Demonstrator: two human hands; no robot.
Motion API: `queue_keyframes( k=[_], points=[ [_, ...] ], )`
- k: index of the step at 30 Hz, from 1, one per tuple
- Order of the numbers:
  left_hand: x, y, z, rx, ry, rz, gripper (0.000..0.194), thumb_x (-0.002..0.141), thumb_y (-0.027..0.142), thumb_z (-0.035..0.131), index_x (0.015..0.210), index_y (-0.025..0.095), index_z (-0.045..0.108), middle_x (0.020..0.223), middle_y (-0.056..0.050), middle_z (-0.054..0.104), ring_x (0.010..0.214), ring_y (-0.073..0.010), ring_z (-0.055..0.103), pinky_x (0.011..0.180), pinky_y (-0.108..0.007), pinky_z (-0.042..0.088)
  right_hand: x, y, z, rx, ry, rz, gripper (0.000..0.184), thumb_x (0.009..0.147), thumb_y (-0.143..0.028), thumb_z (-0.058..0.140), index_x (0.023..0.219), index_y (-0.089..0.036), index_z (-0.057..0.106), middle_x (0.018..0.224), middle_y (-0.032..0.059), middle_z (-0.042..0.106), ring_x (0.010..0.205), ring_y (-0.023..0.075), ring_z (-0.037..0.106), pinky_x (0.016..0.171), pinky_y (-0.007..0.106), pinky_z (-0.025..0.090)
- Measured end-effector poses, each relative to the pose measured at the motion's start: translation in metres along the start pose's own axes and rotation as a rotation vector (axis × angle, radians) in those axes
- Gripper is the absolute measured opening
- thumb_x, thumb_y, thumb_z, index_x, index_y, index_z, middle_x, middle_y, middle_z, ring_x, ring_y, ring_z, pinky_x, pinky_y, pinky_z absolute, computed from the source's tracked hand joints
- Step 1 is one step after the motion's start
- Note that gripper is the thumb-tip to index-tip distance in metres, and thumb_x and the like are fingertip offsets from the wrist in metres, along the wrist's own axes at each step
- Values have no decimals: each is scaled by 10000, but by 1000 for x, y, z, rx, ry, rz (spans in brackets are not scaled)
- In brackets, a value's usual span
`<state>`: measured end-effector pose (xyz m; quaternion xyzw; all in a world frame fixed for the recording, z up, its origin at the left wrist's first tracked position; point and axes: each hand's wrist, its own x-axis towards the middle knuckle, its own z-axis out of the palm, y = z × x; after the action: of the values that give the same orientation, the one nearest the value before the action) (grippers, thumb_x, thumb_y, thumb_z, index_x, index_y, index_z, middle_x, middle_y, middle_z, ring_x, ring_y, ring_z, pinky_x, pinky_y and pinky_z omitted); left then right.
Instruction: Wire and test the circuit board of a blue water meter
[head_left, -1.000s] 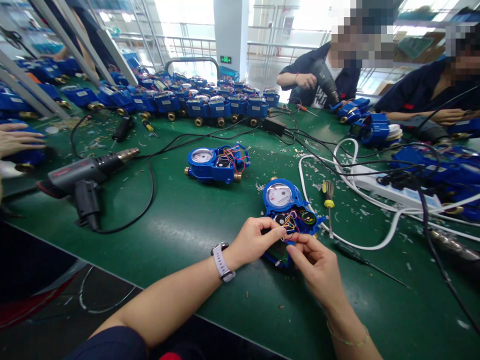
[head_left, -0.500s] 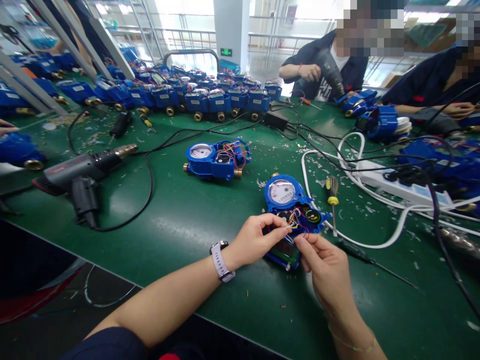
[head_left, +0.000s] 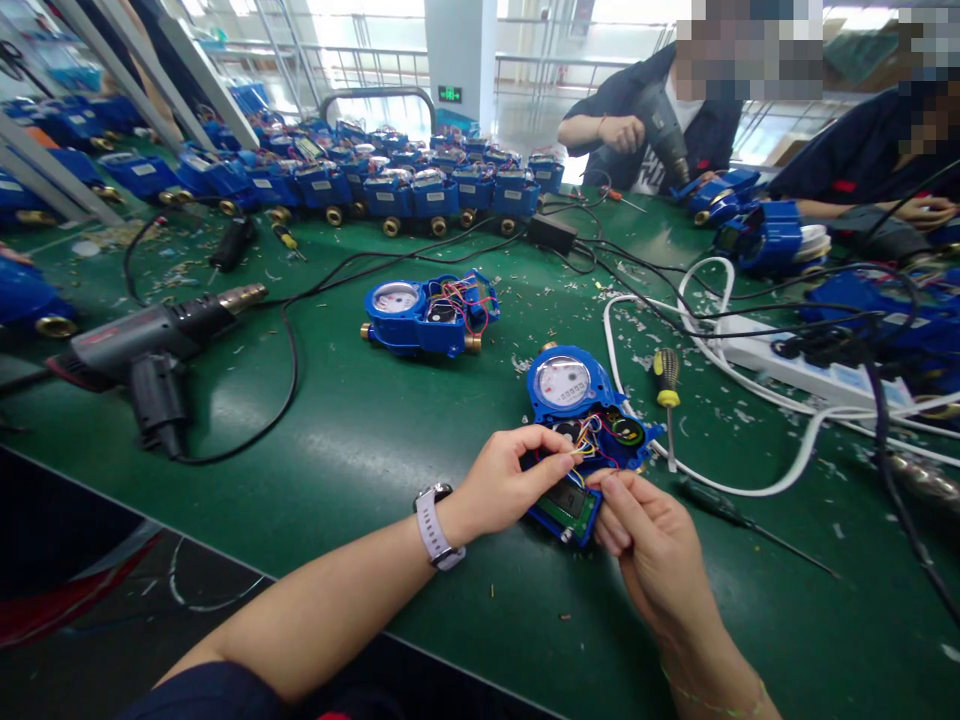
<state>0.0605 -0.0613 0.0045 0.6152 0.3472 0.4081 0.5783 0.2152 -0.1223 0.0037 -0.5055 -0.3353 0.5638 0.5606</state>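
Observation:
An opened blue water meter (head_left: 568, 384) lies before me on the green table, its round dial facing up and coloured wires showing in its housing. Its cover with a small display (head_left: 571, 500) is folded toward me. My left hand (head_left: 517, 475) pinches thin yellow and white wires (head_left: 581, 452) over the housing. At the display's right edge my right hand (head_left: 649, 525) has thumb and forefinger closed on a thin red wire (head_left: 615, 470); the fingertips partly hide it. A second opened water meter (head_left: 427, 315) with loose red wires sits farther back.
A heat gun (head_left: 157, 350) lies at left with its black cable. Right of the meter are a yellow-black screwdriver (head_left: 666, 385), a thin dark screwdriver (head_left: 727, 512), a white power strip (head_left: 810, 365) and cables. Many meters (head_left: 390, 195) stand behind. Across the table a person (head_left: 619, 135) holds another heat gun.
The display cover has tilted slightly and a dark digit now shows on its screen. My right hand has shifted a little; the left keeps its pinch. The camera view has moved slightly.

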Motion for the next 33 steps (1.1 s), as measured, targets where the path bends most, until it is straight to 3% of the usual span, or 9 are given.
queue_keyframes(
  k=[9,15,20,27,33],
  points=[
    [0,-1,0,-52,5,-70,249,838,362,665,844,118,716,876,-82,742,811,-170,637,800,-299,483,0,4,-4,-38,-26,-42,361,778,-502,784,791,-154,689,447,-68,401,399,56,339,405,181,283],
    [1,-1,-1,-140,-26,-98,245,816,360,691,836,120,736,877,-78,754,819,-166,657,819,-293,500,-1,11,-9,-301,29,-148,317,845,-461,705,896,-148,704,506,-40,474,433,81,376,428,210,283],
    [1,-2,-1,-120,-27,-73,258,800,382,715,821,127,752,856,-70,750,811,-174,655,797,-298,503,-2,9,-6,-456,95,-203,292,787,-428,741,846,-145,701,498,-63,389,450,77,301,450,228,239],
    [1,-1,-4,10,-60,-67,236,820,340,686,900,126,744,904,-74,758,825,-180,668,797,-299,515,0,2,-4,-341,91,-107,318,741,-452,757,761,-142,684,500,-47,406,438,71,278,433,234,183],
    [1,0,-4,56,-53,-45,200,824,304,672,870,123,743,930,-90,769,867,-198,687,835,-311,520,0,5,-6,-242,66,-83,306,755,-444,771,731,-157,668,531,-33,450,441,71,324,427,227,207]
  ],
)
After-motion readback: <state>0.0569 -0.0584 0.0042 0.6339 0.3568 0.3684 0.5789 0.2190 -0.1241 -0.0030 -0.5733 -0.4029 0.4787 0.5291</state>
